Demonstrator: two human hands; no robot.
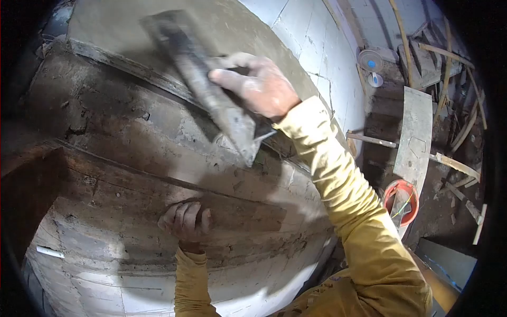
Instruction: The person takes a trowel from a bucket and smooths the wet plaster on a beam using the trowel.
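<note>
My right hand [264,87] is closed on a plastering trowel [216,103], thumb along its near side. The long, mortar-smeared trowel slants across the lower edge of a smooth patch of wet grey plaster [111,26]. Motion blurs its far end. Lower down, my left hand [186,219] rests against the rough, stained wall band [243,211] with its fingers curled. Whether anything is inside those fingers is hidden. Both arms wear yellow sleeves.
Pale block wall [311,42] continues beyond the plaster. On the right, a plank [414,132] stands over the floor, with an orange bucket [401,203] at its near end. A fan [369,61] and wooden poles [404,42] are farther back. A dark opening [31,195] lies at left.
</note>
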